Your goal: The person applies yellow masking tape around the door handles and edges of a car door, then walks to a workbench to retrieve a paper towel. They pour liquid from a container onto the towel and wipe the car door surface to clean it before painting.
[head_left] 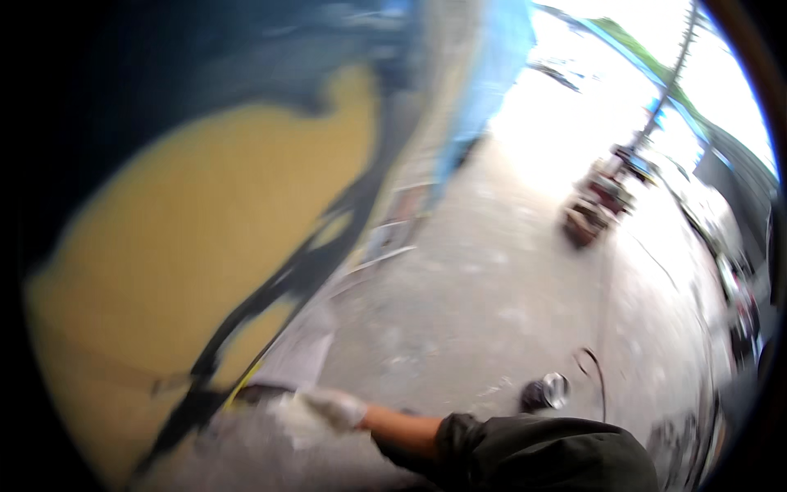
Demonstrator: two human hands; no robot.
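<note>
My right hand (334,408), in a pale glove, reaches in from the lower right under a rolled dark green sleeve (533,451). It is smeared by motion, and its fingers cannot be made out. Around the fingertips lies a whitish blur (291,418); whether it is a cloth, paper or part of the glove does not show. Just beyond it is the lower edge of a large curved panel, like a vehicle body, dark with a broad matte yellow patch (221,221). My left hand is out of view.
Pale sheeting (299,348) and light blue covering (492,66) run along the panel's edge. On the concrete floor (459,312) stand a dark can (545,394) with a bright top, and a hose or cable (602,377). Farther off is a cluster of reddish-brown objects (594,209).
</note>
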